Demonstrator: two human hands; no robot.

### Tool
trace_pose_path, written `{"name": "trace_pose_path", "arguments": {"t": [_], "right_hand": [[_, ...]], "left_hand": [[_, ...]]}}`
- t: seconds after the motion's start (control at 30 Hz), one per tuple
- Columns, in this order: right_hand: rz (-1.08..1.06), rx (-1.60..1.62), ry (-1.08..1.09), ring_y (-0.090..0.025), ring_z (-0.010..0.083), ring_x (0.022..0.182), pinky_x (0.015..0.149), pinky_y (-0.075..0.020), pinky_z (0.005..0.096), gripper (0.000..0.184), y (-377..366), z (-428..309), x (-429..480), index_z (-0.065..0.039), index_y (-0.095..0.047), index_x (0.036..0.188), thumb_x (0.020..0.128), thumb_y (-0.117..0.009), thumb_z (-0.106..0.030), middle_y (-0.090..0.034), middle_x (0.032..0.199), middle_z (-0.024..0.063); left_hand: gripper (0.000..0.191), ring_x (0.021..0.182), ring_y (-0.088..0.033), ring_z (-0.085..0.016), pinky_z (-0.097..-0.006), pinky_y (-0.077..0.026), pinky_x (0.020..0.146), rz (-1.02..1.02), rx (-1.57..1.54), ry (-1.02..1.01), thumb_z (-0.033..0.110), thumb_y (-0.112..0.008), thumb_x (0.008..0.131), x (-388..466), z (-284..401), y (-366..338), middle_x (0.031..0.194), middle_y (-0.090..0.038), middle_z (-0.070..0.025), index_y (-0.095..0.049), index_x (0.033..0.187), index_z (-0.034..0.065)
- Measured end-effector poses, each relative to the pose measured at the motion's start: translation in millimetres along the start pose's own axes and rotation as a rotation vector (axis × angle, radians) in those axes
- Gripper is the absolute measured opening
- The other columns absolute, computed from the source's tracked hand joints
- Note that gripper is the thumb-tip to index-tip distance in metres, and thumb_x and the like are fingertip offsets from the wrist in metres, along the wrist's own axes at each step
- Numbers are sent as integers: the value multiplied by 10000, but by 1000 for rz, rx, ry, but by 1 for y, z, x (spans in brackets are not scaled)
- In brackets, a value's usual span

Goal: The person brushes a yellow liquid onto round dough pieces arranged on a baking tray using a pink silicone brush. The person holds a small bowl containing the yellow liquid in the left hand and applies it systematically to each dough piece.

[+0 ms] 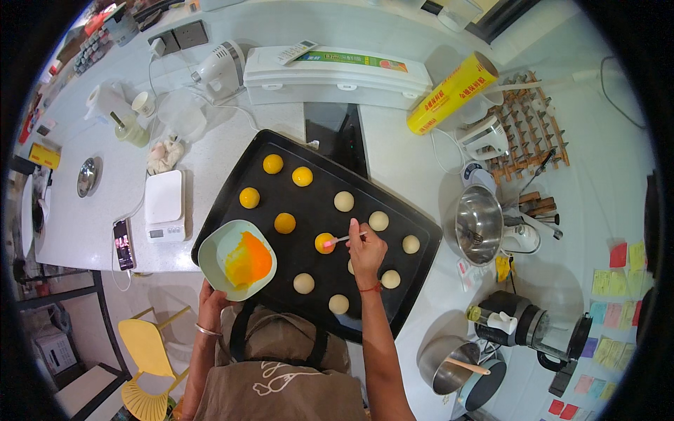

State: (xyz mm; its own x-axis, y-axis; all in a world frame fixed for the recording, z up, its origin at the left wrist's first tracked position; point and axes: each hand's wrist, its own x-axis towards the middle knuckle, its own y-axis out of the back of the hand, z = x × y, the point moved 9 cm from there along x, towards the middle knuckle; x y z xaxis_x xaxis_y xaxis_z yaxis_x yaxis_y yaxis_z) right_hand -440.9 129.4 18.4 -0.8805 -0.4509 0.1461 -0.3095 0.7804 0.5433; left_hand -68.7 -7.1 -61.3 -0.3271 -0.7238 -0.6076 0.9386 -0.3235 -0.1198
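Note:
My right hand holds a small brush by its pale handle, and its pink head touches the top of a yellow-coated dough ball. In my left hand is a pale green bowl with orange-yellow liquid, probably beaten egg, over the near left part of a black baking tray. Several balls at the tray's left are coated glossy yellow, such as one near the far corner. Pale uncoated dough balls lie to the right and near side; my right hand partly hides one.
A white kitchen scale and a phone lie left of the tray. Behind it are a hand mixer, a white wrap box and a yellow film roll. Steel bowls and a blender stand right.

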Motion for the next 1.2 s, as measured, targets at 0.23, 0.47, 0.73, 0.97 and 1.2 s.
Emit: {"name": "trace_pose_path", "arguments": {"t": [0.23, 0.47, 0.73, 0.97, 1.2], "right_hand": [[94, 12, 32, -505, 74, 433, 412, -356, 252, 395, 26, 0, 2, -20, -602, 622, 933, -626, -261, -534, 482, 26], [13, -34, 30, -530, 98, 424, 406, -370, 276, 396, 13, -2, -11, -40, -620, 623, 926, -631, -294, -555, 485, 36], [138, 9, 71, -507, 114, 412, 403, -352, 290, 378, 30, -6, -15, -42, -591, 605, 911, -652, -254, -540, 488, 68], [72, -7, 109, -479, 154, 410, 412, -341, 314, 352, 16, -9, -21, -38, -600, 625, 907, -650, -242, -494, 493, 94], [22, -80, 126, -444, 152, 409, 414, -340, 319, 338, 23, -7, -19, -27, -596, 640, 918, -632, -216, -499, 496, 85]], "left_hand": [[606, 893, -660, -257, -330, -580, 649, -12, 6, -11, 105, -482, 736, 0, 1, 0, 1130, -609, -137, -419, 1336, 51], [612, 883, -661, -244, -324, -576, 658, -22, 15, -13, 135, -498, 749, -2, 3, -5, 1135, -610, -134, -415, 1350, 55], [604, 848, -658, -228, -306, -570, 651, 0, 36, -12, 148, -497, 750, -2, 6, -3, 1112, -620, -120, -426, 1343, 57], [564, 840, -659, -217, -304, -567, 647, -14, 13, -13, 123, -490, 760, -1, 4, -4, 1099, -619, -110, -444, 1318, 58], [518, 809, -656, -196, -300, -561, 651, -18, -24, -4, 64, -464, 783, -2, 3, -4, 1087, -613, -95, -461, 1301, 63]]}}
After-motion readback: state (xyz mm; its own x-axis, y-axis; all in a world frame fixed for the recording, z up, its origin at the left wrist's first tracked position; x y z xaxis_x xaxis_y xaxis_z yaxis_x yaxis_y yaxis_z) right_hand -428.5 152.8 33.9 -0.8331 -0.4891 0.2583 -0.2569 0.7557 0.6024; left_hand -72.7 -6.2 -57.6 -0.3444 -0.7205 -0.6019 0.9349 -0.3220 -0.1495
